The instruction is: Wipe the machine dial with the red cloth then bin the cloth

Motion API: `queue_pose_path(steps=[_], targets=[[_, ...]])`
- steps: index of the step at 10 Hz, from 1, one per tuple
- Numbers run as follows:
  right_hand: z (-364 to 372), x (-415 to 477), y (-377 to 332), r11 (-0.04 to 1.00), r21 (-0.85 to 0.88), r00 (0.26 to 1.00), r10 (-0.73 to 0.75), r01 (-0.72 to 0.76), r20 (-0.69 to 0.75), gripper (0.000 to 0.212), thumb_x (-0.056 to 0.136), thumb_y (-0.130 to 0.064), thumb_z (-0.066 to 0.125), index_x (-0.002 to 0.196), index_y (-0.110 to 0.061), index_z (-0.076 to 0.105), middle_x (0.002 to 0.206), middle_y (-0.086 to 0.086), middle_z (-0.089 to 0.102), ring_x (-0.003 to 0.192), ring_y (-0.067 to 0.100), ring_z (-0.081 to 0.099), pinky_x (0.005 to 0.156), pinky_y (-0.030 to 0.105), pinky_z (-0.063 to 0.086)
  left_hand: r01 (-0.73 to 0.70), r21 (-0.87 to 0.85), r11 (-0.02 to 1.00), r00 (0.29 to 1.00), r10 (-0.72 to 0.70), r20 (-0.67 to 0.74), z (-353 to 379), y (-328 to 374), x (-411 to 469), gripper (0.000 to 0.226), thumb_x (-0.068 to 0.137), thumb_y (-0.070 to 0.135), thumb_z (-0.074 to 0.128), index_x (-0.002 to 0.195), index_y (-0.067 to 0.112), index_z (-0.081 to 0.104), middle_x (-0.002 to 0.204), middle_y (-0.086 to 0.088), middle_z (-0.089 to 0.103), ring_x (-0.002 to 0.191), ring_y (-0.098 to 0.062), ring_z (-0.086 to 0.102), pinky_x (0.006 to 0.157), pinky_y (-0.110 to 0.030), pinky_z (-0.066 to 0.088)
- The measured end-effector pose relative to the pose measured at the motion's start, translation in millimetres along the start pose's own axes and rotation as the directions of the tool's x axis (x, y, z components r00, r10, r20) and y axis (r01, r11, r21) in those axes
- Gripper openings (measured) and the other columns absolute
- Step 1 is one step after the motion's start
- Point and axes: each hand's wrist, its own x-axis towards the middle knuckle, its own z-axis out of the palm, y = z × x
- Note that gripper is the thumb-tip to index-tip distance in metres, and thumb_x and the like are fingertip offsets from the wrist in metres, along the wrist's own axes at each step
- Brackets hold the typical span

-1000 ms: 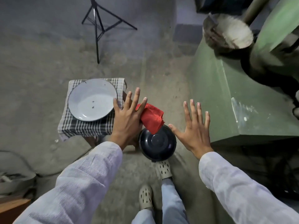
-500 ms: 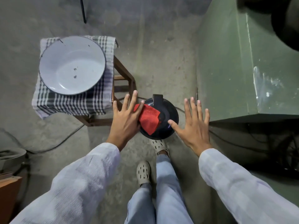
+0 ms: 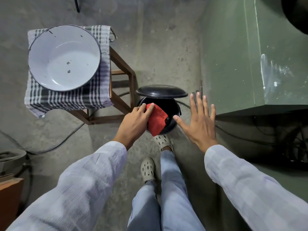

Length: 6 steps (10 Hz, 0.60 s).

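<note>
A folded red cloth [image 3: 156, 120] hangs over the mouth of a small black pedal bin [image 3: 173, 107] on the floor. My left hand [image 3: 135, 121] grips the cloth at its left edge, fingers curled over it. The bin's black lid [image 3: 161, 92] stands raised at the far side, and a foot in a pale clog [image 3: 162, 140] presses at the bin's near base. My right hand [image 3: 199, 121] hovers flat with fingers spread, just right of the bin and holding nothing. The green machine body [image 3: 250, 52] rises at the right; its dial is out of view.
A wooden stool [image 3: 123, 84] draped in a checked cloth [image 3: 70, 96] carries a white enamel basin [image 3: 64, 57] to the left of the bin. Cables [image 3: 63, 140] run across the concrete floor. Dark tangled wiring [image 3: 283, 144] lies under the machine at the right.
The bin's lid has swung up and open. My left hand curled around the cloth and lowered it over the bin's mouth. The view tilted further down.
</note>
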Motion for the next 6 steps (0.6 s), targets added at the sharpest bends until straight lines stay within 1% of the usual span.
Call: queue_pose_path(steps=[1, 2, 3, 4, 5, 6], targets=[[0, 0, 3, 1.000, 0.006, 1.000, -0.001, 0.001, -0.014, 0.102, 0.093, -0.084, 0.025, 0.172, -0.023, 0.003, 0.182, 0.006, 0.002, 0.169, 0.027, 0.000, 0.133, 0.057, 0.002, -0.050, 0.005, 0.999, 0.999, 0.051, -0.017, 0, 16, 11, 0.078, 0.092, 0.009, 0.057, 0.164, 0.014, 0.028, 0.159, -0.012, 0.046, 0.133, -0.036, 0.056, 0.088, -0.048, 0.057], [0, 0, 7, 1.000, 0.006, 1.000, 0.006, -0.006, -0.009, 0.102, 0.094, -0.084, 0.027, 0.172, -0.023, 0.003, 0.182, 0.006, 0.001, 0.169, 0.027, 0.000, 0.133, 0.057, 0.002, -0.078, 0.024, 0.997, 0.997, 0.079, -0.024, -1, 24, 13, 0.080, 0.090, 0.017, 0.057, 0.164, 0.013, 0.028, 0.163, -0.011, 0.042, 0.142, -0.033, 0.049, 0.098, -0.049, 0.054], [-2, -3, 11, 1.000, -0.013, 1.000, 0.006, -0.007, -0.010, 0.104, 0.093, -0.085, 0.025, 0.172, -0.023, 0.002, 0.182, 0.006, 0.000, 0.169, 0.026, 0.000, 0.135, 0.055, 0.003, -0.064, 0.066, 0.996, 0.996, 0.067, -0.056, 0, 27, 14, 0.077, 0.096, 0.035, 0.054, 0.165, 0.015, 0.025, 0.170, -0.014, 0.031, 0.154, -0.034, 0.036, 0.117, -0.055, 0.040], [-4, -2, 13, 1.000, -0.003, 1.000, 0.004, -0.004, -0.017, 0.105, 0.093, -0.086, 0.025, 0.172, -0.022, 0.002, 0.182, 0.006, 0.000, 0.169, 0.026, 0.000, 0.136, 0.053, 0.004, -0.037, 0.078, 0.996, 0.997, 0.042, -0.068, -3, 26, 13, 0.079, 0.099, 0.043, 0.051, 0.166, 0.016, 0.021, 0.174, -0.015, 0.022, 0.158, -0.035, 0.028, 0.123, -0.060, 0.030], [-5, -4, 15, 1.000, -0.018, 1.000, -0.008, 0.007, -0.026, 0.105, 0.093, -0.086, 0.025, 0.172, -0.022, 0.002, 0.182, 0.007, 0.000, 0.169, 0.026, 0.000, 0.135, 0.051, 0.003, -0.021, 0.098, 0.995, 0.994, 0.031, -0.106, -8, 23, 10, 0.081, 0.099, 0.049, 0.050, 0.167, 0.017, 0.020, 0.175, -0.015, 0.016, 0.159, -0.036, 0.026, 0.124, -0.065, 0.026], [-6, -7, 13, 1.000, -0.018, 0.998, -0.019, 0.018, -0.063, 0.105, 0.093, -0.086, 0.026, 0.172, -0.021, 0.002, 0.182, 0.008, 0.000, 0.169, 0.026, 0.000, 0.135, 0.051, 0.003, -0.008, 0.121, 0.993, 0.991, 0.024, -0.131, -12, 26, 9, 0.081, 0.099, 0.052, 0.050, 0.167, 0.018, 0.021, 0.175, -0.016, 0.017, 0.159, -0.036, 0.027, 0.123, -0.065, 0.026]])
